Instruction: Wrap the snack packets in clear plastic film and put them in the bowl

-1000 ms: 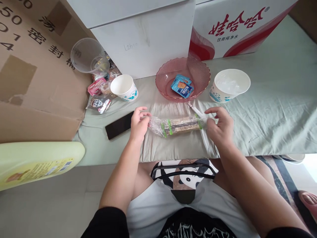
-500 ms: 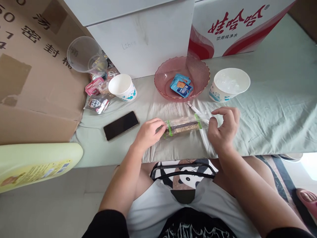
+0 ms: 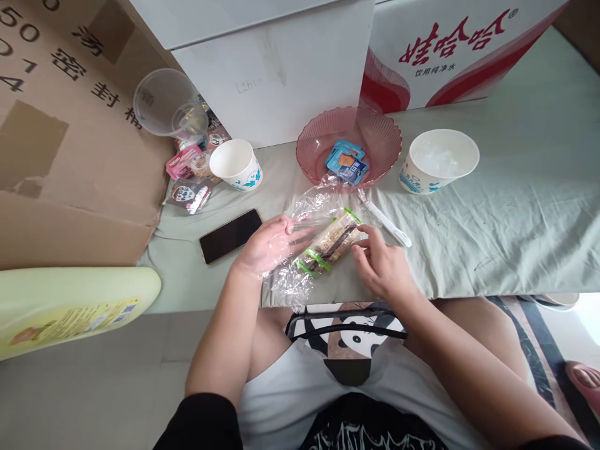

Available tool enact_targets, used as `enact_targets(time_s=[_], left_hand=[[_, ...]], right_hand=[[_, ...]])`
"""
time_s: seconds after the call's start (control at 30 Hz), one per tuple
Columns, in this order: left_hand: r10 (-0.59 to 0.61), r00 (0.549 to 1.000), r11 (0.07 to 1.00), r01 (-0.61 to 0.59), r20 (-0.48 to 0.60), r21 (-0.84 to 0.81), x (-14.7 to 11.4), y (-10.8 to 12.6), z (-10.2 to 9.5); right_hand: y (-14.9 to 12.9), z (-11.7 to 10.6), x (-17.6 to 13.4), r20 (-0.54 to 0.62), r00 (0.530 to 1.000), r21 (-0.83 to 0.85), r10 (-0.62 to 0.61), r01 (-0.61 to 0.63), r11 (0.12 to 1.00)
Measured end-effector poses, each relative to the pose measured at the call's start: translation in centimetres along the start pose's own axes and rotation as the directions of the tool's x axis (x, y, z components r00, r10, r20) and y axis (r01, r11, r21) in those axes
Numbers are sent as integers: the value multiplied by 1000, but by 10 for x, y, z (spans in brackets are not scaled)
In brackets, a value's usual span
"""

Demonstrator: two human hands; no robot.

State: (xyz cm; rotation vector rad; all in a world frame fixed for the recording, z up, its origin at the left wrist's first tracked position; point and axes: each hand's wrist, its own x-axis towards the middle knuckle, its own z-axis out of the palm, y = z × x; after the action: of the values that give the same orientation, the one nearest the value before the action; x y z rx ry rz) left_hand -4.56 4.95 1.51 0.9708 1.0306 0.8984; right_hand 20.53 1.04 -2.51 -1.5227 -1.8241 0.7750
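A bundle of wrapped snack bars point(image 3: 332, 240), tan and dark with green wrapper ends, lies slanted near the table's front edge. Clear plastic film point(image 3: 295, 278) spreads loosely around its left side and above it. My left hand point(image 3: 272, 244) has its fingers stretched out, seen through the film; whether it is inside a bag is hard to tell. At the bundle's right side, the thumb and index finger of my right hand point(image 3: 382, 262) are closed on its edge. A white utility knife point(image 3: 385, 219) lies just beyond that hand.
A pink ribbed bowl point(image 3: 312, 153) holds blue snack packets point(image 3: 347, 162). Paper cups stand left point(image 3: 234, 164) and right point(image 3: 431, 178), the right one containing clear plastic. A phone point(image 3: 231, 235), snack packs point(image 3: 187, 194), a clear tub point(image 3: 162, 103), and a large carton point(image 3: 75, 206) are at left.
The bundle has turned, its right end now angled away from me. My right hand moved left to it, off the knife area. Clear film now spreads over my left hand.
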Motion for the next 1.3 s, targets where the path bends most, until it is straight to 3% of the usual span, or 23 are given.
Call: enact_targets(time_s=[0.07, 0.13, 0.2, 0.3, 0.4, 0.5, 0.6, 0.73, 0.8, 0.93, 1.03, 1.13, 1.3], left_hand=[[25, 999, 1000, -24, 45, -19, -2, 3, 9], [75, 997, 997, -75, 11, 20, -3, 2, 19], [138, 989, 987, -133, -58, 85, 0, -2, 29], [245, 961, 954, -216, -125, 207, 5, -9, 36], [335, 922, 921, -277, -194, 274, 9, -7, 26], [384, 856, 918, -316, -346, 239, 6, 2, 3], [401, 806, 913, -392, -436, 116, -2, 10, -17], [445, 737, 811, -572, -509, -119, -11, 11, -26], [451, 709, 765, -620, -542, -175, -13, 12, -26], [475, 625, 747, -658, -619, -91, -20, 20, -34], [470, 601, 778, -628, -646, -19, -24, 24, -44], [392, 665, 817, -569, -635, -92, -22, 21, -46], [76, 865, 831, -330, -497, -448, -4, 14, -24]], right_hand=[[-1, 4, -3, 47, 997, 177, 65, -73, 982], [-4, 10, -5, 108, 986, 402, 124, -158, 902], [-10, 16, -4, 174, 970, 600, 168, -240, 763], [-18, 19, 1, 319, 926, 759, 202, -377, 531], [-19, 14, 6, 430, 878, 808, 211, -478, 345], [-12, 7, 9, 416, 885, 845, 211, -461, 270], [-8, 3, 10, 386, 900, 885, 204, -424, 195], [-11, 4, 9, 485, 858, 874, 170, -479, -77], [-14, 7, 8, 534, 834, 843, 138, -514, -157], [-16, 16, 6, 595, 793, 804, 135, -583, -117], [-15, 19, 4, 617, 771, 785, 154, -616, -65], [-12, 13, 6, 580, 795, 812, 179, -581, -51], [-8, -8, 16, 396, 883, 903, 252, -424, 70]])
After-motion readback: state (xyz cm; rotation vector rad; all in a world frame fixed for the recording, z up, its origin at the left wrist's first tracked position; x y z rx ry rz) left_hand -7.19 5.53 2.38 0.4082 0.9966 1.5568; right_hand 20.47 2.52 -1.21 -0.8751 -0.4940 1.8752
